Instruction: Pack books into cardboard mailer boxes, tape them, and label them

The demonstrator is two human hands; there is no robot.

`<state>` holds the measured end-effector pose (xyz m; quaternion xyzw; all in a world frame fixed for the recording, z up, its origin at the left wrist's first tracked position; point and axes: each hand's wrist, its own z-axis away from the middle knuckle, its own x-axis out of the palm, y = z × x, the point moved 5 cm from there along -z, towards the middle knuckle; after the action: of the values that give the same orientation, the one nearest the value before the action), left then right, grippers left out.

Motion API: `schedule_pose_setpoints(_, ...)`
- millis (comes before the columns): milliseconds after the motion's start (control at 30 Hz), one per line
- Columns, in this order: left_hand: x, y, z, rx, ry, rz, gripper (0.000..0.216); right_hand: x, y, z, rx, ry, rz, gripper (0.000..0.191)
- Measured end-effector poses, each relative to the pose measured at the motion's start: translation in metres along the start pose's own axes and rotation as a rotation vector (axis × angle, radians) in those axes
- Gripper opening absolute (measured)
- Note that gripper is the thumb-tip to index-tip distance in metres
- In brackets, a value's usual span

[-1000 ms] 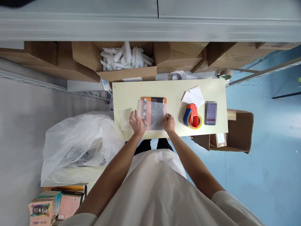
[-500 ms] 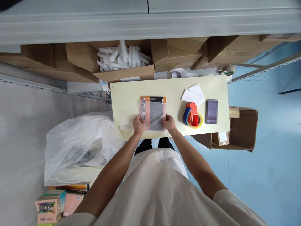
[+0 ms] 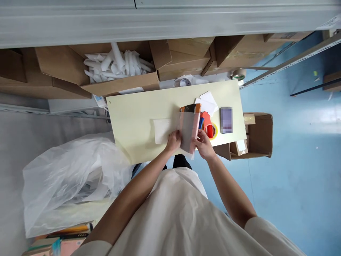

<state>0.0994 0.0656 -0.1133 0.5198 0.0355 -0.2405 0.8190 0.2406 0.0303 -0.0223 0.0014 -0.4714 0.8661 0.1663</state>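
Observation:
A book (image 3: pixel 190 107) with a dark and orange cover is tilted up off the table, its right side raised. A translucent whitish sheet (image 3: pixel 187 129) lies over most of the cover, leaving the top strip bare. My left hand (image 3: pixel 174 141) is closed at the lower left edge of the book and sheet. With fingers closed, my right hand (image 3: pixel 205 145) grips the right edge. Left of the book, a white piece of the sheet (image 3: pixel 162 131) spreads over the table; whether it joins the covering is unclear. A red and blue tape dispenser (image 3: pixel 206 122) is partly hidden behind the book.
On the pale table (image 3: pixel 133 117) are white cards (image 3: pixel 209 101) and a phone (image 3: pixel 226 120). Behind it stands a carton of white rolls (image 3: pixel 119 83). An open cardboard box (image 3: pixel 262 137) stands right; a plastic bag (image 3: pixel 71 167) and stacked books (image 3: pixel 70 245) are at left.
The book has been lifted from flat and turned partly on its side, shifting right in view. Both hands moved with it. The view itself has also shifted and rotated slightly.

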Motion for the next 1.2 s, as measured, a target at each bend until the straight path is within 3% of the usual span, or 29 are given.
schedule_pose_setpoints(133,-0.014,-0.005,-0.001,-0.044,0.042,-0.011,0.033,0.025,0.0,-0.006,-0.045,-0.006,0.103,0.037)
schedule_pose_setpoints(233,-0.029,-0.009,0.0,-0.1,-0.014,0.184,0.036,0.047,-0.001,-0.012,-0.07,-0.016,0.21,0.035)
schedule_pose_setpoints(333,-0.054,-0.004,0.007,-0.099,-0.018,0.454,0.036,0.069,0.002,-0.019,-0.064,-0.054,0.267,0.033)
schedule_pose_setpoints(500,-0.1,0.008,0.024,-0.038,0.014,0.508,0.054,0.11,0.023,-0.036,-0.049,-0.086,0.353,0.034)
schedule_pose_setpoints(700,-0.116,-0.026,0.02,-0.172,0.048,0.457,0.062,0.148,0.056,-0.049,-0.098,-0.123,0.637,0.046)
schedule_pose_setpoints(767,-0.117,-0.042,0.015,-0.215,0.088,0.412,0.059,0.144,0.064,-0.047,-0.1,-0.175,0.656,0.046)
schedule_pose_setpoints(833,-0.117,-0.052,0.011,-0.207,0.125,0.302,0.049,0.125,0.067,-0.042,-0.136,-0.158,0.678,0.041)
schedule_pose_setpoints(933,-0.122,-0.057,0.009,-0.166,0.195,0.033,0.035,0.075,0.066,-0.034,-0.207,0.019,0.759,0.037)
schedule_pose_setpoints(1067,-0.126,-0.063,0.019,-0.203,0.297,-0.231,0.045,0.02,0.075,-0.034,-0.117,0.204,0.81,0.049)
schedule_pose_setpoints(1200,-0.113,-0.072,0.036,-0.209,0.261,-0.252,0.052,0.022,0.086,-0.046,-0.033,0.1,0.834,0.052)
